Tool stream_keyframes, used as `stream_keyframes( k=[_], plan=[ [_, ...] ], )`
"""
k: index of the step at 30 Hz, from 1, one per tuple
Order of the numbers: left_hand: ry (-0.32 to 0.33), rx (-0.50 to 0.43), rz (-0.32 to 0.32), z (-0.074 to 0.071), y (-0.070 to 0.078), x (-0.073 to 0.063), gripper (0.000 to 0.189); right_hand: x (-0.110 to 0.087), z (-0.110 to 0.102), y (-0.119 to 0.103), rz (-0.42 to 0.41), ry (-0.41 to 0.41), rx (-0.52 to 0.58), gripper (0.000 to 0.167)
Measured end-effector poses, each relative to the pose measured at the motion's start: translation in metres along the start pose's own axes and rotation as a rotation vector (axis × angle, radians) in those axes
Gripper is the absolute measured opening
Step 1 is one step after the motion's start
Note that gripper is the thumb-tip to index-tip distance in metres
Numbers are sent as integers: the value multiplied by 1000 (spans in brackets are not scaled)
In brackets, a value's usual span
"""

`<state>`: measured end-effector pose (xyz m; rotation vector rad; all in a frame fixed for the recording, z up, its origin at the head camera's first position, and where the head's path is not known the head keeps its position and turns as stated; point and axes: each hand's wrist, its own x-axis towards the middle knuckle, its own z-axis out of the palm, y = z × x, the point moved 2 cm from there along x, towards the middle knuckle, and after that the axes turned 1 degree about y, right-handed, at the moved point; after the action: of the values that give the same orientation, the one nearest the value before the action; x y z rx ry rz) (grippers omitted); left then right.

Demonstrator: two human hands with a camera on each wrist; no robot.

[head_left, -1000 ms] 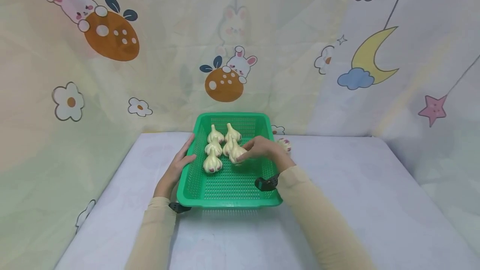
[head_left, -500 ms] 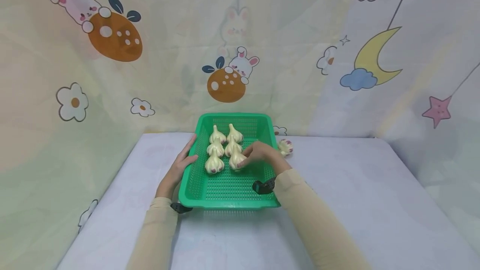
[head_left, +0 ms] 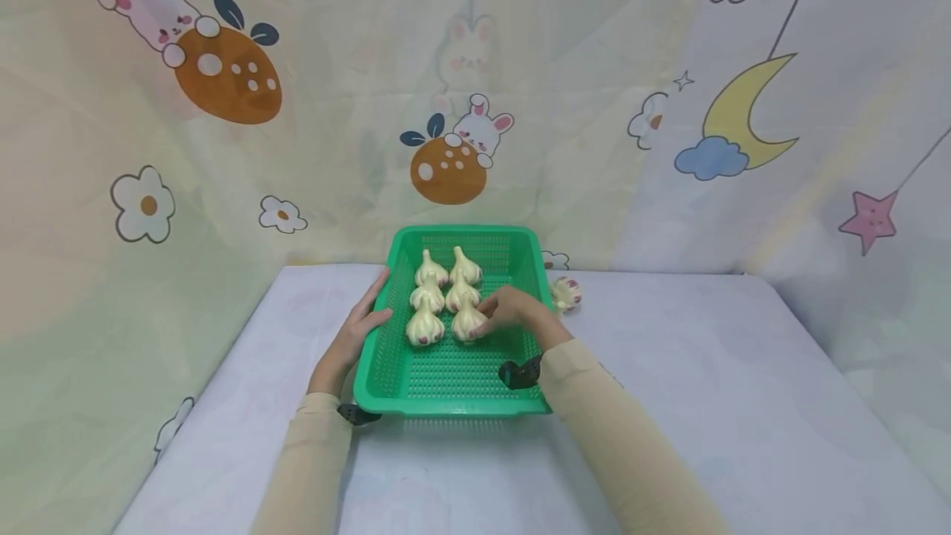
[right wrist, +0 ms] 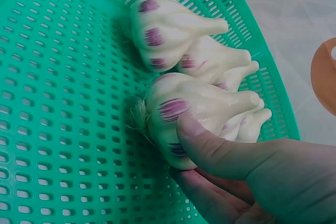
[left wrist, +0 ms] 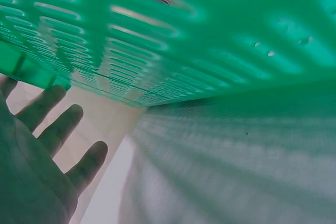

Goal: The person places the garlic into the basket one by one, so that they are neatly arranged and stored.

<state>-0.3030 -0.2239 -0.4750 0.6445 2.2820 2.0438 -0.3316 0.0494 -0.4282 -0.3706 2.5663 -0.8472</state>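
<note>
A green plastic basket (head_left: 446,404) stands on the table with several whitish garlic bulbs in two rows of three. My right hand (head_left: 516,312) reaches into it and holds the nearest garlic bulb (head_left: 466,324) of the right row. In the right wrist view the thumb (right wrist: 210,148) lies on that bulb's side, with the fingers under its far side. Beside it sits the nearest bulb (right wrist: 163,30) of the left row. My left hand (head_left: 349,345) rests along the basket's left side, thumb at the rim; its fingers (left wrist: 60,129) are straight in the left wrist view.
One more garlic bulb (head_left: 566,294) lies on the table just outside the basket's right side. The table has a white cover (head_left: 713,403). A cartoon-printed cloth (head_left: 334,106) hangs behind and along both sides.
My right hand has lowered the garlic bulb and brought it nearer to me, to the front of the right row. The left hand stays at the basket's side.
</note>
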Motion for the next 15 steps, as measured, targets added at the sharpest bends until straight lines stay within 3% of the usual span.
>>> stream_keyframes(
  k=[15],
  plan=[
    [3,1,1,0,-2,1,64,3,2,-1,-34,31,-69,51]
  ],
)
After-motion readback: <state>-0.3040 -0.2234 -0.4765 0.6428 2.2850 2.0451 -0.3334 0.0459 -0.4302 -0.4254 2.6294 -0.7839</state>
